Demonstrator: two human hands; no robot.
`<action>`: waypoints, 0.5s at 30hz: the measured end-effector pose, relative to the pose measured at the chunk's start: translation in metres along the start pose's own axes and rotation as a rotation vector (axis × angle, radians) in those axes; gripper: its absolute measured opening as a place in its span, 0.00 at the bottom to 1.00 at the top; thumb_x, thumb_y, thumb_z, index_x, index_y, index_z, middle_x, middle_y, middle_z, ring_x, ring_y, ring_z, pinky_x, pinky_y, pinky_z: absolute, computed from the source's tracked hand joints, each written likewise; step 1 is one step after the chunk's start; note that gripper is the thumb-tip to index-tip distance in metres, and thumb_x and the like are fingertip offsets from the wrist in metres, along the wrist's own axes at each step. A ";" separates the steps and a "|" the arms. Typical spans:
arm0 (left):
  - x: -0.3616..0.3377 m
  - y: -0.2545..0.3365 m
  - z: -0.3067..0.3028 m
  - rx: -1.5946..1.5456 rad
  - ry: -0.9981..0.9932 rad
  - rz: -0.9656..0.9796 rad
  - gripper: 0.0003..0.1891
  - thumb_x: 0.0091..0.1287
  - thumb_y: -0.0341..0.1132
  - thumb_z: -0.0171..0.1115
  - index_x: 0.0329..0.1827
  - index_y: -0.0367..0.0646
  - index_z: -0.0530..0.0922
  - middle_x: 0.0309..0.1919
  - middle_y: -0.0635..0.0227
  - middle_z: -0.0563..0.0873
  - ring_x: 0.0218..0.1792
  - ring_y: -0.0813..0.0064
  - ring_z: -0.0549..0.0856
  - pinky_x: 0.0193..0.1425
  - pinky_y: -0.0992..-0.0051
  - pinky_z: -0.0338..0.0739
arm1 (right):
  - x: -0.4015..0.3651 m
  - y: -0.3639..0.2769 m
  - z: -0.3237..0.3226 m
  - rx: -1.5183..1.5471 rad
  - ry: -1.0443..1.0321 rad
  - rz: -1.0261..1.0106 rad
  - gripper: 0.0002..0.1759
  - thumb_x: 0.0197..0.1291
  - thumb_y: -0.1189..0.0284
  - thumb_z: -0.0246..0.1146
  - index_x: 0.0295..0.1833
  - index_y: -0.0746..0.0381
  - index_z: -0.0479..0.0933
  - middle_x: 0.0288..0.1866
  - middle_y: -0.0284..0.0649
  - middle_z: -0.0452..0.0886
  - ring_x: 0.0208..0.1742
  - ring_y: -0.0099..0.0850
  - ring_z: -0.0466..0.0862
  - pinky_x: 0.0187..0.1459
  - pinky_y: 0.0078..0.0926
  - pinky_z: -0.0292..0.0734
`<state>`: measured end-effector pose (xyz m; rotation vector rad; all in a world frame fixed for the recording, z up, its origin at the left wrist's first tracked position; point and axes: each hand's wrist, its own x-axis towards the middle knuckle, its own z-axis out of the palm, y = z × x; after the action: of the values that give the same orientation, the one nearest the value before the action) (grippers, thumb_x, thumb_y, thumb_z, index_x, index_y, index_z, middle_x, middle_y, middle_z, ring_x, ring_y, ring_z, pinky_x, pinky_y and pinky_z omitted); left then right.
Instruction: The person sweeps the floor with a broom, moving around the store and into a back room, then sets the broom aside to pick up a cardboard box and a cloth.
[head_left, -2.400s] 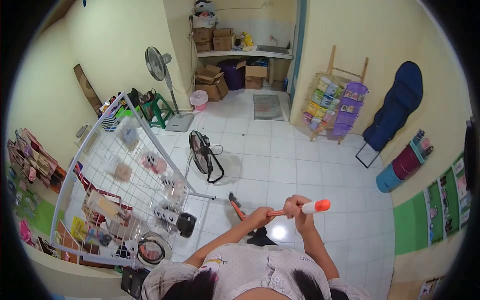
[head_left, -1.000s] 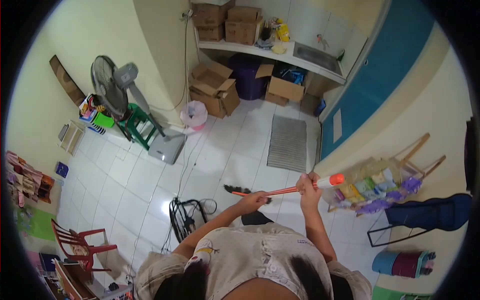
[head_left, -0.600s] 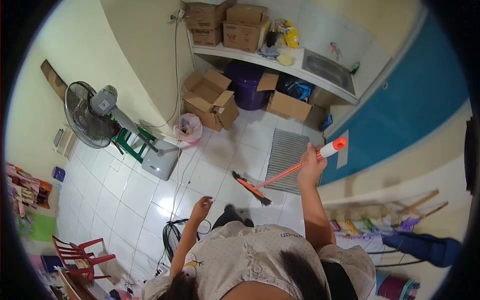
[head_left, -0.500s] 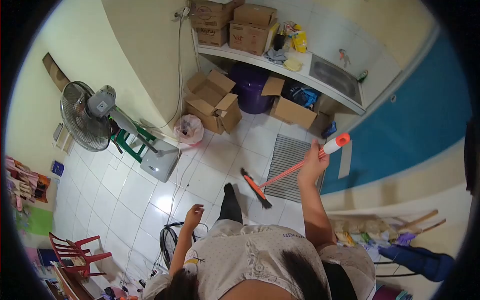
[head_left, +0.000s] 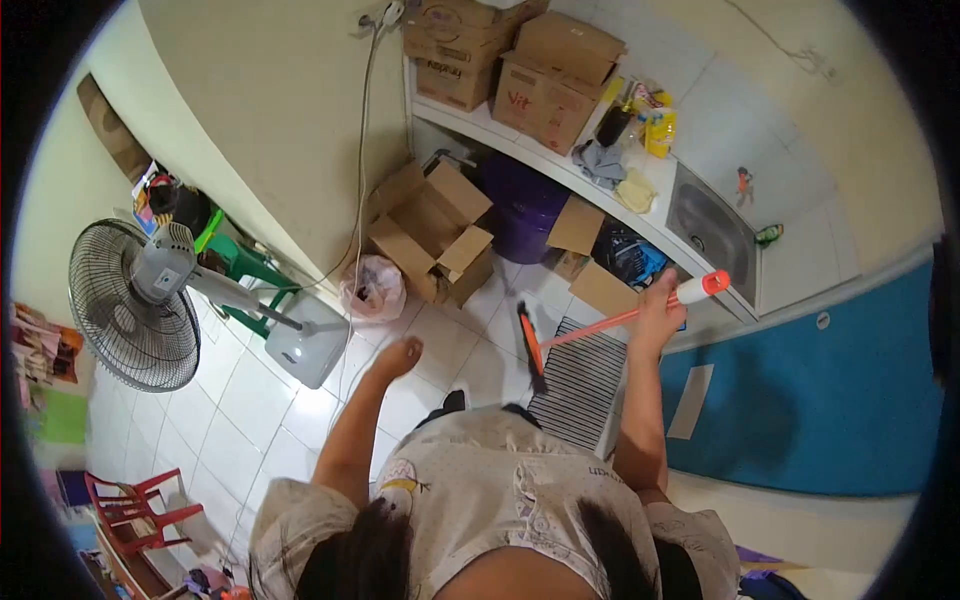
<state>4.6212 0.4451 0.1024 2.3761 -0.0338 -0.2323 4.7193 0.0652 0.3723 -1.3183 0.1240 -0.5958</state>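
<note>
My right hand (head_left: 656, 318) is wrapped round the handle of a broom (head_left: 598, 326), just below its white grip with the orange end. The broom slants down to the left, and its orange head with dark bristles is at the floor beside the striped mat (head_left: 582, 385). My left hand (head_left: 402, 356) hangs in front of me over the white tiles, its fingers curled in and nothing seen in them. Nearest to it in the view is a bin lined with a pinkish plastic bag (head_left: 374, 290).
An open cardboard box (head_left: 430, 235) stands by a purple tub (head_left: 525, 205) under the counter (head_left: 560, 145), with another open box (head_left: 603, 288) to the right. At left are a standing fan (head_left: 135, 305) and a red chair (head_left: 140, 510). A blue door panel (head_left: 780, 400) is at right.
I have moved forward, so the counter, boxes and bin appear closer. My left hand has risen forward and its fingers have curled. The broom has moved along in my right hand.
</note>
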 end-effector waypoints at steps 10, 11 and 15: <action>0.130 0.006 0.026 -0.471 -0.102 -0.074 0.12 0.63 0.35 0.55 0.45 0.40 0.79 0.37 0.60 0.84 0.38 0.68 0.83 0.46 0.70 0.76 | 0.127 0.099 0.132 -0.022 -0.284 -0.250 0.15 0.65 0.62 0.56 0.33 0.61 0.65 0.22 0.28 0.65 0.21 0.16 0.64 0.23 0.15 0.58; 0.133 0.001 0.032 -0.577 -0.092 -0.148 0.11 0.63 0.33 0.53 0.45 0.37 0.78 0.36 0.61 0.84 0.38 0.70 0.83 0.45 0.72 0.76 | 0.143 0.113 0.144 0.008 -0.291 -0.170 0.14 0.65 0.63 0.57 0.32 0.60 0.65 0.21 0.27 0.64 0.21 0.16 0.63 0.22 0.15 0.57; 0.158 -0.011 0.022 -0.594 -0.017 -0.332 0.12 0.61 0.31 0.53 0.44 0.36 0.78 0.36 0.61 0.84 0.38 0.70 0.83 0.43 0.73 0.76 | 0.202 0.163 0.202 0.081 -0.252 0.106 0.19 0.62 0.67 0.60 0.21 0.55 0.61 0.14 0.24 0.59 0.14 0.14 0.58 0.17 0.17 0.48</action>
<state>4.7725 0.4236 0.0543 1.7755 0.3739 -0.3636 5.0290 0.1655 0.3237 -1.2891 -0.0368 -0.3379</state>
